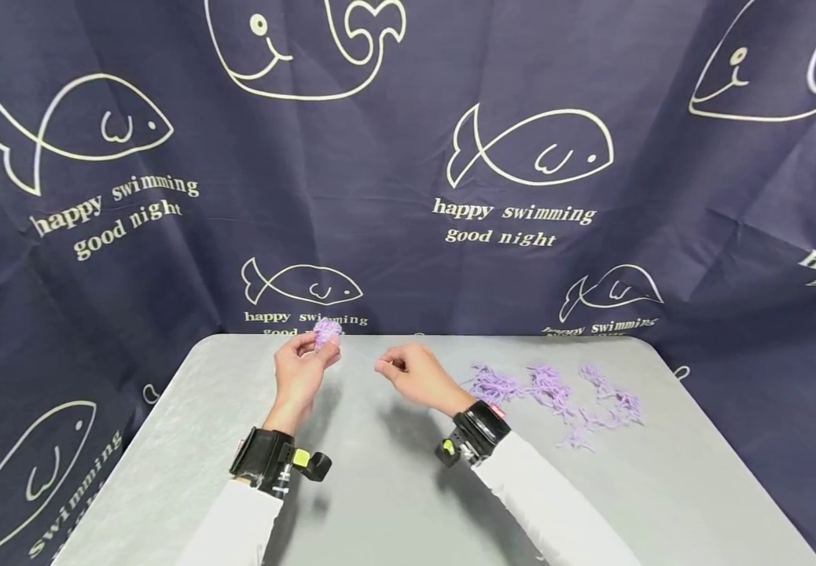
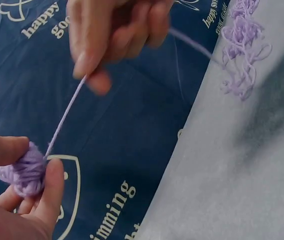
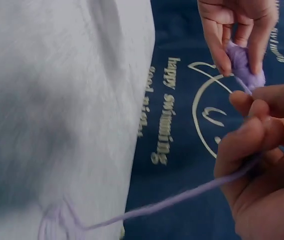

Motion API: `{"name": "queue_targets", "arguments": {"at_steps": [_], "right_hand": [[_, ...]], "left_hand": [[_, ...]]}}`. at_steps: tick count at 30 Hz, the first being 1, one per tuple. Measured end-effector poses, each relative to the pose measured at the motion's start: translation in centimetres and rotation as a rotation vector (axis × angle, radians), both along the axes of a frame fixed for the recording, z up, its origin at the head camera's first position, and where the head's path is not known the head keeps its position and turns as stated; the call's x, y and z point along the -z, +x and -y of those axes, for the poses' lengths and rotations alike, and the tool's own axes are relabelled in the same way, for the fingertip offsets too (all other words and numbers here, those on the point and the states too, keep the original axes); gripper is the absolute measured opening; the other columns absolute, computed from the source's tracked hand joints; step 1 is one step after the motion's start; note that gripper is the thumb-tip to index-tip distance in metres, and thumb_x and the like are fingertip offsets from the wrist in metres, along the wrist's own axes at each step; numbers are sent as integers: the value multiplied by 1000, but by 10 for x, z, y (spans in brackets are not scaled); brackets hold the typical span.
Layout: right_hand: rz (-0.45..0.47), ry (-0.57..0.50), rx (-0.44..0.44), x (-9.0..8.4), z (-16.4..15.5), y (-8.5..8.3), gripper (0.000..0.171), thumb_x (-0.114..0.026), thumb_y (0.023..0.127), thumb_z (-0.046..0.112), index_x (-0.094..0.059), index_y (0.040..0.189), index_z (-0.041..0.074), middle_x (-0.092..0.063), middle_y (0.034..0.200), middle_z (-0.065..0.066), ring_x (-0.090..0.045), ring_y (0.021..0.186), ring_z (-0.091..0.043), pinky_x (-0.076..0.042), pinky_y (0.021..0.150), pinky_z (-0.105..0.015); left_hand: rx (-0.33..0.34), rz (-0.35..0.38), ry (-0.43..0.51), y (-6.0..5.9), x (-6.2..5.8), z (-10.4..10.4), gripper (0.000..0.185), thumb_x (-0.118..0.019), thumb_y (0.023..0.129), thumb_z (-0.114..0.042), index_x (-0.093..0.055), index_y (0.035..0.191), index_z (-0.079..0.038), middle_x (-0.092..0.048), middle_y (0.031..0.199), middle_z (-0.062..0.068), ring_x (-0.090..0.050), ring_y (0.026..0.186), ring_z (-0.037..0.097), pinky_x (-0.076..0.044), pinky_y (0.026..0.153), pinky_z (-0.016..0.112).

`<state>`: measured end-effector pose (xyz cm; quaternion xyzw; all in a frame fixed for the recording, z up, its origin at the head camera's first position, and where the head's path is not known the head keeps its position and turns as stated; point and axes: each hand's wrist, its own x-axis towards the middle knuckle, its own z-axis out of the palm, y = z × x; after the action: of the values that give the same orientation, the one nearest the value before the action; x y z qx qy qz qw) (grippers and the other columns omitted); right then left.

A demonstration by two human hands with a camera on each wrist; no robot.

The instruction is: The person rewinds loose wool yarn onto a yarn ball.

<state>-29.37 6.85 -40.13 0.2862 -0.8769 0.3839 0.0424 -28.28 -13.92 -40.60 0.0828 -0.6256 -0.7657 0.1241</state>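
A small purple ball of yarn (image 2: 25, 172) sits in my left hand (image 1: 301, 372), gripped between the thumb and fingers, over the far edge of the table. From the ball a single strand of yarn (image 2: 64, 117) runs taut to my right hand (image 1: 415, 373), where thumb and forefinger pinch it. In the right wrist view the tail of the yarn (image 3: 182, 196) leaves the right hand's curled fingers and trails down to the loose yarn on the table.
Several loose tangles of purple yarn (image 1: 549, 389) lie at the right on the grey table (image 1: 373, 487). A dark blue curtain (image 1: 408, 157) with fish prints hangs behind the table's far edge. Each wrist wears a black camera strap (image 1: 262, 458).
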Motion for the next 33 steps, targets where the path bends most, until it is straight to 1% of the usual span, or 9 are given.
{"name": "queue_targets", "arguments": {"at_steps": [3, 8, 16, 21, 22, 25, 27, 30, 33], "right_hand": [[-23, 35, -13, -1, -32, 9, 20, -65, 100, 19, -74, 83, 14, -50, 63, 10, -43, 58, -3, -40, 57, -24], [25, 107, -10, 3, -97, 16, 22, -65, 100, 20, -71, 81, 13, -53, 65, 10, -46, 58, -5, -44, 56, -24], [13, 231, 178, 23, -209, 16, 26, -65, 100, 17, -72, 78, 6, -52, 62, 8, -44, 55, -8, -39, 52, -27], [-6, 295, 304, 37, -255, 19, 40, -64, 100, 16, -54, 62, 11, -37, 56, 10, -33, 50, -7, -28, 48, -26], [3, 316, 317, 39, -259, 20, 42, -64, 100, 17, -50, 60, 13, -34, 55, 10, -32, 49, -8, -27, 48, -26], [47, 366, 285, 42, -261, 22, 35, -65, 98, 15, -60, 64, 13, -41, 56, 11, -38, 51, -8, -34, 50, -28], [78, 412, 267, 39, -251, 22, 22, -66, 97, 15, -71, 76, 9, -55, 62, 8, -50, 56, -11, -47, 56, -34], [45, 459, 268, 27, -224, 20, 19, -68, 95, 16, -75, 100, -1, -72, 84, -10, -68, 77, -28, -56, 76, -50], [-33, 418, 283, 9, -184, 17, 33, -70, 93, 18, -70, 117, -5, -71, 114, -22, -66, 107, -42, -51, 95, -59]], "left_hand": [[-34, -17, 7, -2, -3, -3, 42, -69, 92, 6, -48, 127, 18, -49, 105, 15, -69, 73, 7, -60, 79, 26], [-96, -19, -54, -4, -3, 0, 40, -71, 92, 2, -53, 125, 14, -51, 105, 14, -67, 67, 4, -59, 75, 21], [-118, -29, -92, -5, -5, 0, 38, -71, 91, 3, -55, 123, 14, -52, 105, 14, -66, 66, 2, -59, 74, 19], [-91, -40, -110, -6, -5, -5, 39, -73, 90, 3, -55, 122, 17, -54, 103, 15, -66, 65, 1, -59, 72, 19], [-81, -43, -114, -6, -5, -7, 39, -73, 90, 3, -55, 122, 17, -54, 102, 15, -66, 65, 1, -59, 72, 19], [-30, -43, -138, -4, -6, -14, 39, -74, 89, 2, -57, 121, 17, -57, 100, 14, -67, 66, 0, -58, 71, 18], [17, -40, -173, -3, -8, -20, 38, -75, 89, 1, -59, 120, 15, -58, 100, 14, -67, 68, 0, -58, 71, 18], [88, -58, -210, 0, -11, -30, 34, -75, 88, 2, -63, 117, 13, -62, 99, 13, -68, 71, 1, -57, 71, 19], [147, -82, -210, 3, -14, -40, 33, -75, 87, 3, -64, 117, 13, -65, 100, 15, -69, 73, 2, -57, 71, 18]]}}
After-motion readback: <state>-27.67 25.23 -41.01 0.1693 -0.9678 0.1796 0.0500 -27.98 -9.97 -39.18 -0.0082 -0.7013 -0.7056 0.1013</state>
